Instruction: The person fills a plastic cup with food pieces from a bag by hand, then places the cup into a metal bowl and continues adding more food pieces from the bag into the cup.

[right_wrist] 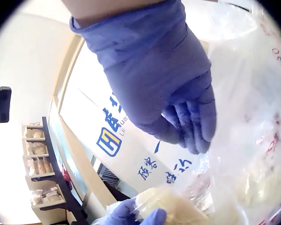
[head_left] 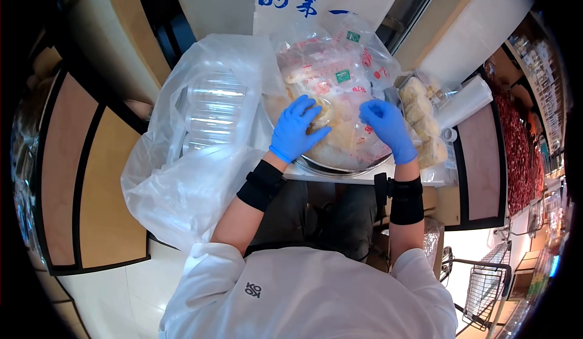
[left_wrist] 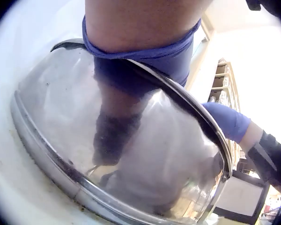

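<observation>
In the head view, my blue-gloved left hand (head_left: 299, 129) is over the metal basin (head_left: 337, 172), its fingers around a pale food piece in clear plastic (head_left: 326, 114). The right wrist view shows the piece at the bottom, gripped by left fingertips (right_wrist: 154, 217). My right hand (head_left: 388, 129), also gloved in blue, is above the basin's right side with its fingers curled in. Beside its fingertips hangs a clear plastic bag (right_wrist: 250, 140) with red print; whether they hold its film, I cannot tell. The left wrist view shows mostly the basin's shiny outer wall (left_wrist: 145, 150).
Left of the basin, a big translucent bag (head_left: 182, 199) holds stacked clear plastic containers (head_left: 218, 108). At the right are packs of pale food (head_left: 419, 117) and a roll of clear plastic (head_left: 467, 102). A white panel with blue characters (head_left: 291, 11) stands behind. A wire cart (head_left: 486, 284) is at lower right.
</observation>
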The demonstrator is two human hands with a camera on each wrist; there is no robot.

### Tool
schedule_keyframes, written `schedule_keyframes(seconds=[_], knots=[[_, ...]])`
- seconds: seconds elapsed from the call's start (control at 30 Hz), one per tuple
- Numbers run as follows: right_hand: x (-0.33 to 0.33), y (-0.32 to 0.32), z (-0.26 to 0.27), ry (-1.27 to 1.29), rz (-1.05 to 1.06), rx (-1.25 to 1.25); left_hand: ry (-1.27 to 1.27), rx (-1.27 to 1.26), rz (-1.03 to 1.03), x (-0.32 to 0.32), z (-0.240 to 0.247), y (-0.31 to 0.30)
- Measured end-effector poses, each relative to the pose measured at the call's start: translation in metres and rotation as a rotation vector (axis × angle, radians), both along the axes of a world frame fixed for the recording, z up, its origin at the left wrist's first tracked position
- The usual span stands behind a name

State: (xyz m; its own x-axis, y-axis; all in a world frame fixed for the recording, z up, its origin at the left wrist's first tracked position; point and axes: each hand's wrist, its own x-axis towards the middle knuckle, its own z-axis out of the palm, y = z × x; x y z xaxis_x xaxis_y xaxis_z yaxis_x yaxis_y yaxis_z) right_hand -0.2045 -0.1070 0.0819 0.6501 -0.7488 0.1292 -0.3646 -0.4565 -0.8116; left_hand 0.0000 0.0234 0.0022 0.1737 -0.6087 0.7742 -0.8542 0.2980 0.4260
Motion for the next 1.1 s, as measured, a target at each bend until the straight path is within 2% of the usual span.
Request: schedule_keyframes(seconds=[0.03,0.07,0.13,0.23,0.3,0.37,0.47,0.53,0.57,0.63,0.67,0.73,0.77,0.83,0.87,0.93,1.03,1.1], knots=[[-0.01,-0.003,-0.004,0.221,-0.01,-0.158,0.0,0.006,-0.008,0.0,0.0,-0.001],[-0.018,-0.007,-0.015,0.221,-0.02,-0.149,-0.004,-0.02,-0.006,0.0,0.0,-0.001],[-0.029,-0.014,-0.048,0.379,0.027,-0.429,-0.012,-0.035,-0.018,0.001,0.0,-0.002],[-0.022,-0.027,-0.084,0.476,0.009,-0.338,-0.022,-0.021,-0.056,0.002,-0.003,-0.003],[-0.013,-0.045,-0.131,0.441,-0.006,-0.348,0.008,-0.028,-0.053,0.002,-0.006,-0.003],[-0.004,-0.044,-0.143,0.406,-0.009,-0.367,0.0,-0.037,-0.031,0.0,-0.005,-0.003],[0.006,-0.019,-0.121,0.374,0.095,-0.429,-0.001,-0.042,0.003,-0.002,-0.006,-0.002],[0.009,-0.013,-0.111,0.551,0.196,-0.194,-0.007,-0.033,0.005,-0.002,-0.004,-0.002],[0.008,-0.014,-0.114,0.546,0.191,-0.181,0.003,-0.029,0.015,-0.002,-0.003,-0.002],[0.005,-0.015,-0.122,0.488,0.247,-0.358,0.01,-0.013,0.014,-0.004,-0.002,-0.001],[0.005,-0.016,-0.125,0.483,0.24,-0.346,0.024,0.001,0.017,-0.003,-0.002,-0.002],[0.006,-0.018,-0.13,0.239,0.228,-0.531,0.03,0.026,0.008,-0.004,-0.003,-0.001],[0.006,-0.021,-0.131,0.232,0.217,-0.521,0.041,0.022,0.013,-0.004,-0.002,-0.001],[0.006,-0.022,-0.127,0.457,0.132,-0.438,0.043,0.027,0.007,-0.005,-0.002,-0.001],[0.004,-0.021,-0.125,0.449,0.123,-0.43,0.038,0.026,0.012,-0.004,-0.003,-0.001],[0.005,-0.005,-0.087,0.335,-0.107,-0.24,0.027,0.029,0.013,-0.004,-0.003,-0.002],[0.003,-0.014,-0.097,0.177,-0.242,-0.157,0.002,0.024,0.016,-0.004,-0.001,-0.003],[-0.001,-0.02,-0.101,0.157,-0.227,-0.16,-0.153,-0.069,0.018,-0.001,-0.002,-0.005]])
